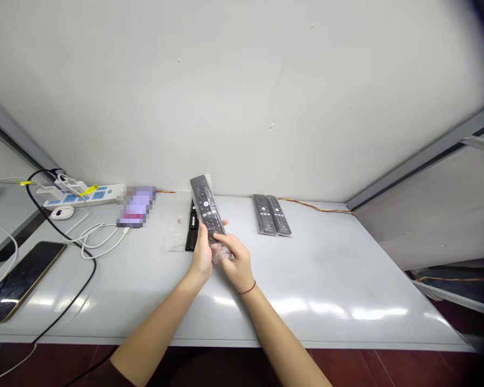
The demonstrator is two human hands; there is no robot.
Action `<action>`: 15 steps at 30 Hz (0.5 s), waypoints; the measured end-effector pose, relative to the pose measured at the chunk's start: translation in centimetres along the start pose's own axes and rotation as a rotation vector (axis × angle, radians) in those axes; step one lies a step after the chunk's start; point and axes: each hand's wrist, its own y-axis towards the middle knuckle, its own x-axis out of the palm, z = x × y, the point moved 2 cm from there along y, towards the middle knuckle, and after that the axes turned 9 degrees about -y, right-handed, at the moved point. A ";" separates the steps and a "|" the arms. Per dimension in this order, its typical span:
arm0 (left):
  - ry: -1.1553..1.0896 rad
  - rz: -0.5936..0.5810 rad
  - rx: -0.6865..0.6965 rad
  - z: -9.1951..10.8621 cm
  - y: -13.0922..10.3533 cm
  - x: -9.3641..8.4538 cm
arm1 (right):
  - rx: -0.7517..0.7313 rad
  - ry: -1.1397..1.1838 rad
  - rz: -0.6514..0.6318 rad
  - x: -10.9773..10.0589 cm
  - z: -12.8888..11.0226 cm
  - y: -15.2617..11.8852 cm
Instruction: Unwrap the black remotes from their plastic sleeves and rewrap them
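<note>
A black remote control (206, 204) in a clear plastic sleeve is tilted up above the table, held at its lower end between both hands. My left hand (202, 253) is closed round its lower left side. My right hand (236, 262) grips the crumpled bottom end of the sleeve, fingers on the remote's lower face. Partly hidden behind the held remote, another black remote (192, 236) lies on the table. Two more sleeved remotes (264, 215) (279, 216) lie side by side to the right.
The grey-white table (326, 279) meets a pale wall. At the left are a power strip (113, 192), a blurred-out phone (138, 207), white and black cables, a white mouse-like object (62, 213) and a large dark phone (20, 282). A clear plastic bag (175, 231) lies near the middle.
</note>
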 end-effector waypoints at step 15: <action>-0.122 -0.038 -0.099 3.3 0.8 0.3 | -0.073 0.093 -0.046 -0.3 -0.4 -0.3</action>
